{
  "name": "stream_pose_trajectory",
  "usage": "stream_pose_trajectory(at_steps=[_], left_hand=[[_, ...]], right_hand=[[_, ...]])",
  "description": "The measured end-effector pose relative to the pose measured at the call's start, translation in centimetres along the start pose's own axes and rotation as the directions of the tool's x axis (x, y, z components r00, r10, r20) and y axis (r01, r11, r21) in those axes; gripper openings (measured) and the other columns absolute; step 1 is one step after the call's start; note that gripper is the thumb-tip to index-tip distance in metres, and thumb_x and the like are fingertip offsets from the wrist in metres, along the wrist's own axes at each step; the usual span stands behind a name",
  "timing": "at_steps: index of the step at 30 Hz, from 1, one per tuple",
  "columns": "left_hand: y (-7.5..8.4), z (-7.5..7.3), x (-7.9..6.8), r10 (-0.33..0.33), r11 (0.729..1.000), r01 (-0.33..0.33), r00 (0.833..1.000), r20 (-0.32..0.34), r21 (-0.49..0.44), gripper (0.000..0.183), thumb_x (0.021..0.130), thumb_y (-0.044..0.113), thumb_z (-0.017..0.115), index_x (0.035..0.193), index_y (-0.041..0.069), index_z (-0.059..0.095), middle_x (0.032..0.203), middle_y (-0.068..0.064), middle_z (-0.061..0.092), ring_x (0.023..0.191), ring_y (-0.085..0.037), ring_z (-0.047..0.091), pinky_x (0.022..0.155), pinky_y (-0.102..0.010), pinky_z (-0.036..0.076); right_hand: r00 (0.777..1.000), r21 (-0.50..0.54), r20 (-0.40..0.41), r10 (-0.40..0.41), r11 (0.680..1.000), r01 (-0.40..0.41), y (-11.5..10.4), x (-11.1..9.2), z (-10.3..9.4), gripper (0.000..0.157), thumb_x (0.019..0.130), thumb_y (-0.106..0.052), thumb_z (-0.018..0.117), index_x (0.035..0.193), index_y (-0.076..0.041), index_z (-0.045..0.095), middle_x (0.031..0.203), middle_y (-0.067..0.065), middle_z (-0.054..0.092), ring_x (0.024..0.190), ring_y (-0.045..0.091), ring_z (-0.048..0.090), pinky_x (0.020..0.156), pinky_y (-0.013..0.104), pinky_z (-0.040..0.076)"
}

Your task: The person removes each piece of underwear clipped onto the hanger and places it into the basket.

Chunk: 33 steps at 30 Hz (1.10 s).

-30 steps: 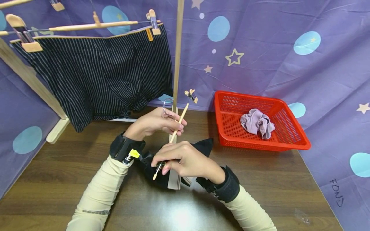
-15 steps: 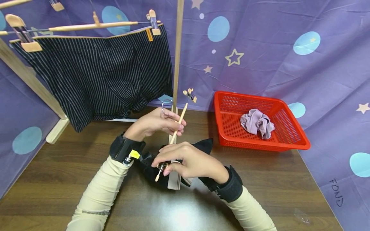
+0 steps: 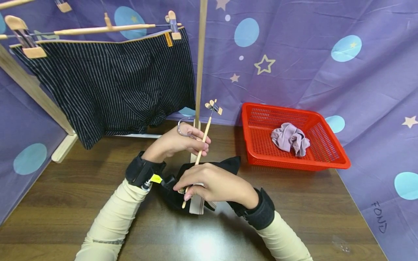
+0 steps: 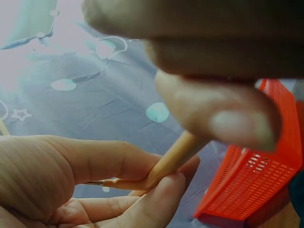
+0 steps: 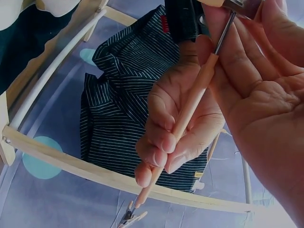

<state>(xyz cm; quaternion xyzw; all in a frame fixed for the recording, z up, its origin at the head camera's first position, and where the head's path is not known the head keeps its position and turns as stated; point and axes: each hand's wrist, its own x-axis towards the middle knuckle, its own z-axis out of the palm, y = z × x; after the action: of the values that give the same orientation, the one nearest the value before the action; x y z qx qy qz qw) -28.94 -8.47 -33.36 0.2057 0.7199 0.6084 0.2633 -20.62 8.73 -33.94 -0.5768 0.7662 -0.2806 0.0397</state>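
Over the wooden table [image 3: 163,232], left hand [image 3: 183,141] has thumb and fingers closed round the slim pale-wood hanger bar [image 3: 206,131], silver metal hook [image 3: 178,127] curving over that hand's back. Right hand [image 3: 212,185] pinches at the bar's near end, thumb and index finger on the near clip [image 3: 181,190]; can't tell whether the clip's mouth is parted. Bar is tilted, raised off the table. Far clip [image 3: 213,107], pale wood and metal, sits at the other end, no cloth visible in it.

Possible trouble: left grip is mid-bar, so a push at the near end could twist the bar; the near clip could slide along its metal rod if pinched off-centre; the loose hook could snag on fingers.

Directly below, black fabric garment with beige striped band [image 3: 228,165] lies bunched on the table, partly hidden by the right hand and the black wrist straps [image 3: 258,212], which could catch its folds.

Further out: upright wooden rack post [image 3: 201,65] behind the far clip, likely bump risk; black pinstriped shorts [image 3: 124,79] clipped up at left; red plastic basket [image 3: 247,137] at right, crumpled lilac cloth [image 3: 287,136] inside; purple patterned curtain [image 3: 294,43] behind.
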Motion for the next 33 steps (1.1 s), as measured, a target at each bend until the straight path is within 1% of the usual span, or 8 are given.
stream_pose_trajectory(at_steps=[5, 9, 14, 21, 24, 27, 30, 33], left_hand=[[0.2, 0.1, -0.4, 0.007, 1.0, -0.007, 1.0, -0.008, 0.015, 0.03, 0.092, 0.001, 0.066, 0.119, -0.014, 0.064, 0.093, -0.01, 0.077, 0.078, -0.011, 0.074, 0.076, -0.033, 0.063], [0.1, 0.1, -0.6, -0.016, 0.999, 0.015, 1.0, 0.012, 0.044, 0.031, 0.094, 0.002, 0.065, 0.121, -0.013, 0.064, 0.098, -0.01, 0.077, 0.081, -0.012, 0.075, 0.079, -0.034, 0.063], [0.6, -0.2, -0.4, -0.05, 0.996, 0.047, 0.998, 0.044, 0.072, 0.03, 0.095, 0.002, 0.063, 0.121, -0.014, 0.063, 0.096, -0.009, 0.077, 0.083, -0.011, 0.074, 0.082, -0.033, 0.063], [2.4, -0.8, -0.2, -0.132, 0.98, 0.129, 0.991, 0.013, 0.154, 0.027, 0.094, 0.002, 0.065, 0.117, -0.012, 0.066, 0.088, -0.007, 0.077, 0.08, -0.012, 0.075, 0.081, -0.032, 0.063], [3.0, -1.1, -0.3, -0.169, 0.97, 0.167, 0.986, -0.002, 0.179, 0.026, 0.094, 0.001, 0.065, 0.116, -0.011, 0.066, 0.083, -0.002, 0.076, 0.078, -0.01, 0.074, 0.079, -0.031, 0.063], [3.5, -1.4, -0.5, -0.19, 0.964, 0.189, 0.982, -0.017, 0.187, 0.025, 0.093, -0.001, 0.064, 0.116, -0.012, 0.066, 0.08, -0.001, 0.075, 0.075, -0.01, 0.073, 0.076, -0.029, 0.063], [4.0, -1.7, -0.9, -0.189, 0.957, 0.192, 0.981, -0.038, 0.216, 0.023, 0.092, -0.002, 0.065, 0.113, -0.012, 0.067, 0.078, -0.001, 0.074, 0.073, -0.009, 0.072, 0.074, -0.028, 0.063], [4.4, -1.9, -1.1, -0.187, 0.944, 0.198, 0.98, -0.066, 0.264, 0.019, 0.092, -0.001, 0.067, 0.11, -0.008, 0.069, 0.075, 0.0, 0.074, 0.072, -0.008, 0.071, 0.072, -0.027, 0.062]], right_hand=[[1.0, 0.011, 0.0, -0.011, 1.0, 0.011, -0.2, -0.1, -0.1, 0.025, 0.092, -0.013, 0.074, 0.115, -0.005, 0.076, 0.108, 0.002, 0.077, 0.103, 0.009, 0.068, 0.098, 0.016, 0.051], [1.0, 0.013, -0.009, 0.013, 1.0, -0.013, -0.4, -0.1, 0.1, 0.027, 0.09, -0.016, 0.077, 0.115, -0.005, 0.076, 0.107, 0.001, 0.077, 0.101, 0.009, 0.069, 0.095, 0.016, 0.051], [0.998, -0.011, -0.065, 0.023, 1.0, -0.024, -0.6, -0.1, 0.2, 0.027, 0.088, -0.017, 0.079, 0.112, -0.005, 0.076, 0.105, -0.001, 0.077, 0.098, 0.008, 0.069, 0.092, 0.015, 0.052], [0.983, -0.056, -0.176, -0.045, 0.998, 0.035, -0.6, 0.0, 0.0, 0.026, 0.088, -0.018, 0.08, 0.111, -0.007, 0.076, 0.105, -0.002, 0.077, 0.102, 0.007, 0.069, 0.096, 0.016, 0.051], [0.973, -0.074, -0.222, -0.068, 0.996, 0.052, -0.8, -0.2, -0.5, 0.027, 0.087, -0.017, 0.08, 0.112, -0.007, 0.076, 0.108, 0.0, 0.077, 0.105, 0.009, 0.069, 0.098, 0.019, 0.052], [0.954, -0.083, -0.291, -0.072, 0.995, 0.05, -1.0, -0.6, -1.4, 0.027, 0.087, -0.014, 0.08, 0.112, -0.006, 0.076, 0.109, 0.002, 0.077, 0.107, 0.013, 0.07, 0.099, 0.024, 0.054], [0.926, -0.074, -0.377, -0.03, 0.997, 0.003, -1.1, -1.1, -2.2, 0.025, 0.087, -0.012, 0.08, 0.11, -0.006, 0.077, 0.108, 0.004, 0.077, 0.106, 0.014, 0.071, 0.098, 0.028, 0.055], [0.897, -0.061, -0.438, 0.051, 0.994, -0.086, -1.1, -1.7, -2.6, 0.021, 0.088, -0.012, 0.08, 0.108, -0.006, 0.077, 0.105, 0.004, 0.078, 0.102, 0.014, 0.072, 0.094, 0.028, 0.057]])
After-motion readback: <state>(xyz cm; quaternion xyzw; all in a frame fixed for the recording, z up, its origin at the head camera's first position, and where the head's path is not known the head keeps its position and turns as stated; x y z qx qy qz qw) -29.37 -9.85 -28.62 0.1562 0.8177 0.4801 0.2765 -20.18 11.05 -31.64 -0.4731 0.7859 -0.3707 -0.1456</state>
